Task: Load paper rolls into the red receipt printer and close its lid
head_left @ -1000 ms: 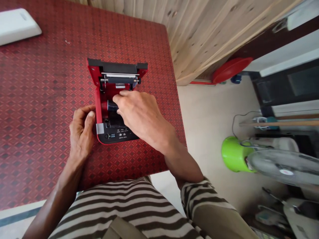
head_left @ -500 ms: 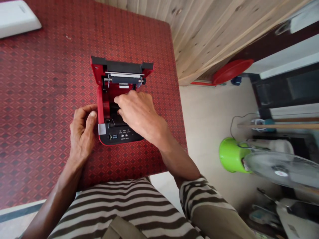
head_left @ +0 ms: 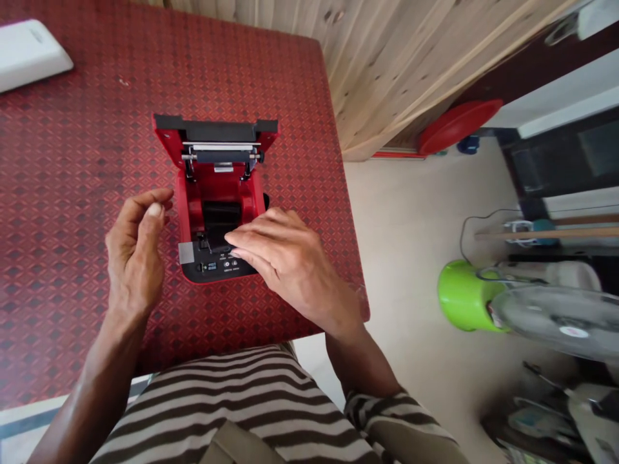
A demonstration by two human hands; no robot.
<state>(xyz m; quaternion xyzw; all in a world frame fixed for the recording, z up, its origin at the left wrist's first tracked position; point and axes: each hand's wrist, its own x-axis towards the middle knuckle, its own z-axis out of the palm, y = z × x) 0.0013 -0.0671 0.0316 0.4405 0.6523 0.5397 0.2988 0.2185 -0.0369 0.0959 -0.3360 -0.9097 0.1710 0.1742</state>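
Note:
A small red-and-black printer [head_left: 182,206] stands on the red patterned table, its lid [head_left: 220,131] raised and a roller showing under it. Inside, the red bay holds a black roller-like part [head_left: 221,211]. At the front edge of the bay, my right hand [head_left: 294,264] pinches a black flap [head_left: 217,237] between thumb and fingers, just above the button panel [head_left: 225,265]. Part of the panel's right side is behind that hand. My left hand [head_left: 138,248] hovers at the printer's left side, fingers loosely curled and apart, holding nothing.
A white box-shaped object [head_left: 31,55] lies at the table's far left. Wood planks [head_left: 411,58] border the table at the back right. On the floor to the right are a green bucket [head_left: 459,296], a fan [head_left: 565,322] and a red basin [head_left: 457,125].
My right hand has drawn back from inside the bay toward the front panel, now on the black flap. My left hand has come off the printer's side. The view shifted slightly.

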